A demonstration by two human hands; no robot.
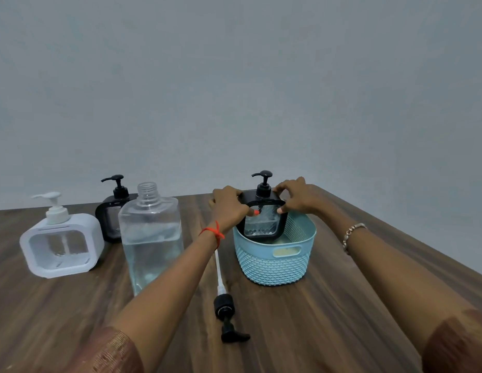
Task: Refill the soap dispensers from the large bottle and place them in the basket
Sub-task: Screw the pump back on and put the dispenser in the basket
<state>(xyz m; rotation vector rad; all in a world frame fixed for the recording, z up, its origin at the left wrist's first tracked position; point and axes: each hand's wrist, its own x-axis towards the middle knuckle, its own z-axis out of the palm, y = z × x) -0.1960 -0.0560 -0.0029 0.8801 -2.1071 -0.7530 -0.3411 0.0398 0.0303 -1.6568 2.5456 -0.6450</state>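
A black-framed soap dispenser point(262, 220) with a black pump stands upright, its base down inside the light blue woven basket point(277, 262). My left hand point(229, 207) grips its left side and my right hand point(295, 196) grips its right side. The large clear bottle point(151, 238), uncapped and about half full of clear liquid, stands left of my left arm. Behind it is a second black dispenser point(110, 211), partly hidden. A white dispenser point(61, 246) stands at the far left.
A loose black pump head with a long white tube point(225, 308) lies on the wooden table point(328, 319) between my arms, in front of the basket. The table's right edge runs diagonally past my right arm. A plain grey wall is behind.
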